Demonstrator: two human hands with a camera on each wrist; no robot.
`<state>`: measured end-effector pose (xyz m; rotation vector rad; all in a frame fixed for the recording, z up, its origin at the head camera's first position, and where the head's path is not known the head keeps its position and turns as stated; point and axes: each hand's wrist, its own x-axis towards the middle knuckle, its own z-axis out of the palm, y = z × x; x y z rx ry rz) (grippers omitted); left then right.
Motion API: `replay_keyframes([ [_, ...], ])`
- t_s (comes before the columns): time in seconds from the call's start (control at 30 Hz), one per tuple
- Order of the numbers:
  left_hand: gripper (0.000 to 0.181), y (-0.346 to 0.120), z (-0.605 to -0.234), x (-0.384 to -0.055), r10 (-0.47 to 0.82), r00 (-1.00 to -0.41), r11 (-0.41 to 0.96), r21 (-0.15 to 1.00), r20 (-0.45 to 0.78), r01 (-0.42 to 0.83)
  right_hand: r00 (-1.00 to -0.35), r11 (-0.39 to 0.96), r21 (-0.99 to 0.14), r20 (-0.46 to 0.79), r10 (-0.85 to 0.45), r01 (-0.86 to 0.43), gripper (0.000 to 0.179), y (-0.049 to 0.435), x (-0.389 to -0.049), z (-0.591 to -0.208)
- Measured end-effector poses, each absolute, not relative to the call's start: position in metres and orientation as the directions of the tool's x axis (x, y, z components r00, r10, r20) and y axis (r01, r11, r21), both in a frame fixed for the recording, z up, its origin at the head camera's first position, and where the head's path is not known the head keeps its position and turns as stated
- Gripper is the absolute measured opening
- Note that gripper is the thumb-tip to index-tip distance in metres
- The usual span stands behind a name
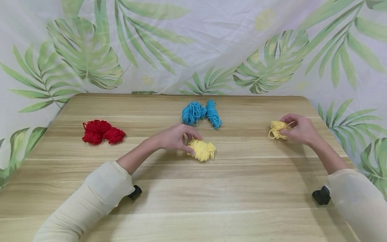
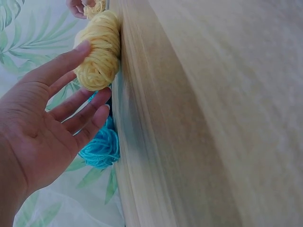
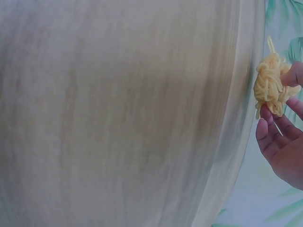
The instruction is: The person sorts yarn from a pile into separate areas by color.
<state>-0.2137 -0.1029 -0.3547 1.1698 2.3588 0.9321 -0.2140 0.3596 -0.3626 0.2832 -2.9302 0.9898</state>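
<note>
Near the middle of the table, my left hand (image 1: 178,137) pinches a bundle of pale yellow yarn (image 1: 203,150) between thumb and fingers. The left wrist view shows the thumb of that hand (image 2: 42,118) lying on the wound strands of the yarn (image 2: 102,49), the lower fingers loosely bent beneath it. Over on the right side, my right hand (image 1: 302,129) pinches a second, looser yellow yarn bundle (image 1: 278,129) with stray loops. In the right wrist view, this yarn (image 3: 271,85) sits between the thumb and fingers of the right hand (image 3: 286,151).
Two blue yarn bundles, one rounded (image 1: 193,112) and one long (image 1: 213,114), lie beyond my left hand. Red yarn (image 1: 102,132) lies at the left of the wooden table (image 1: 229,191). A leaf-patterned cloth (image 1: 211,40) hangs behind the far edge.
</note>
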Motion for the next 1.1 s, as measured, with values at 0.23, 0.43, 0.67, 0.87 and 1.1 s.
replay_keyframes([
  [0.23,0.043,-0.101,-0.354,-0.214,0.803,-0.596,0.447,0.682,-0.021,0.579,-0.983,0.79,-0.585,0.103,-0.154,-0.185,0.033,0.369,-0.215,-0.362],
  [0.43,0.043,-0.1,-0.353,-0.213,0.803,-0.595,0.444,0.679,-0.013,0.584,-0.985,0.796,-0.581,0.087,-0.15,-0.173,0.034,0.376,-0.216,-0.363],
  [0.67,0.039,-0.099,-0.352,-0.214,0.803,-0.596,0.436,0.67,0.011,0.601,-0.987,0.8,-0.579,0.071,-0.142,-0.157,0.033,0.382,-0.216,-0.366],
  [0.87,0.038,-0.098,-0.35,-0.214,0.812,-0.581,0.419,0.64,0.054,0.644,-0.986,0.793,-0.586,0.077,-0.147,-0.164,0.032,0.383,-0.215,-0.365],
  [1.1,0.062,-0.094,-0.347,-0.209,0.734,-0.679,0.538,0.604,0.007,0.588,-0.986,0.797,-0.582,0.076,-0.148,-0.164,0.033,0.383,-0.214,-0.365],
])
